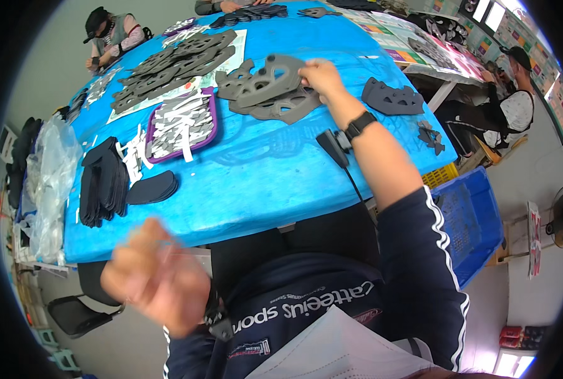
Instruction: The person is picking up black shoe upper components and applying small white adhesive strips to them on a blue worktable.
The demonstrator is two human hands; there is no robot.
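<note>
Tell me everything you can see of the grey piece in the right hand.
The grey piece is a flat, fairly thick sheet with curved edges, several cut-outs and dark round spots; it looks like foam. It is tilted, its right end in the right hand's grip, over similar grey pieces on the blue-covered table. Whether it touches them is unclear.

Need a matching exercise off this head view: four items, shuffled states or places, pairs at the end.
1. right hand
2. left hand
3. purple tray
4. blue crate

A. filled with white and grey strips
B. beside the blue table, on the person's right
C. gripping a grey cut-out piece
D. blurred

Pairs: 1-C, 2-D, 3-A, 4-B
</note>
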